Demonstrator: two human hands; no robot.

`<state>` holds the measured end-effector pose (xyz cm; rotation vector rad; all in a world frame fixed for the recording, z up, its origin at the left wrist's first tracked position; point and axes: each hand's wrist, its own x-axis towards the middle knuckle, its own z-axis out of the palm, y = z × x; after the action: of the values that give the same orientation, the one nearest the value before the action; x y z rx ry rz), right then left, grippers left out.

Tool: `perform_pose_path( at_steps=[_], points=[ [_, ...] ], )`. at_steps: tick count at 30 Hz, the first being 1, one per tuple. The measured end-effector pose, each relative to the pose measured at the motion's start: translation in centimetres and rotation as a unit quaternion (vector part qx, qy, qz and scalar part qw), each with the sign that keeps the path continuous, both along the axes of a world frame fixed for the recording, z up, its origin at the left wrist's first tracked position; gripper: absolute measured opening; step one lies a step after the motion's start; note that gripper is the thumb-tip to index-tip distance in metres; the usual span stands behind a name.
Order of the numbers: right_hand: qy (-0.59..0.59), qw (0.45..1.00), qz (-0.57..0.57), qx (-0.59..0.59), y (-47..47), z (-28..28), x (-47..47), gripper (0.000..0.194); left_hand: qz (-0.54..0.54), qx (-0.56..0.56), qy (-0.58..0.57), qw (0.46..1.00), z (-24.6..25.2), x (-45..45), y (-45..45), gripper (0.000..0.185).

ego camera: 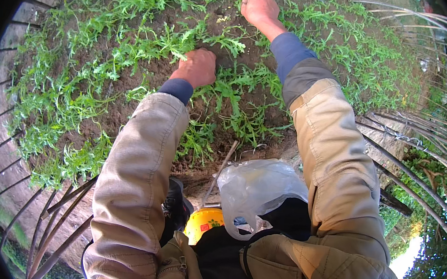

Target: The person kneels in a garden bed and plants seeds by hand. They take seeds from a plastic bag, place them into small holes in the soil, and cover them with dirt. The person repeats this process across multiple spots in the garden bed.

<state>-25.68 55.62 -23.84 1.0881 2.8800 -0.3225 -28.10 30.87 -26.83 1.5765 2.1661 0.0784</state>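
Observation:
My left hand (199, 65) is closed low over the soil, its knuckles up, beside the leafy stems of a green seedling (182, 42). Whether its fingers hold a stem is hidden. Farther out, my right hand (260, 9) is curled into a fist at the edge of other lobed-leaf plants (324, 12); what lies inside it cannot be seen. Small pale yellow bits (223, 19) lie on the bare soil between the two hands. More green plants (236, 88) grow just right of my left hand.
Near my lap lie a translucent plastic bag (266, 180) and a yellow bucket (203, 222) with printing. A thin stick (220, 171) leans beside the bag. Dark sticks (64, 221) stand along the bed's left edge, and long bent canes (411, 161) line the right.

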Motion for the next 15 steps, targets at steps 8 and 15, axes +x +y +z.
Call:
perform_pose_path(
  at_steps=[8,15],
  points=[
    [0.040,0.999,0.003,-0.022,0.1,-0.7,0.8,0.016,0.026,-0.042,-0.012,0.999,0.2,0.2,0.4,0.036],
    [0.032,0.999,-0.008,-0.035,-0.4,-0.6,-0.3,0.020,-0.001,-0.049,0.000,0.999,0.7,0.1,0.4,0.036]
  ],
)
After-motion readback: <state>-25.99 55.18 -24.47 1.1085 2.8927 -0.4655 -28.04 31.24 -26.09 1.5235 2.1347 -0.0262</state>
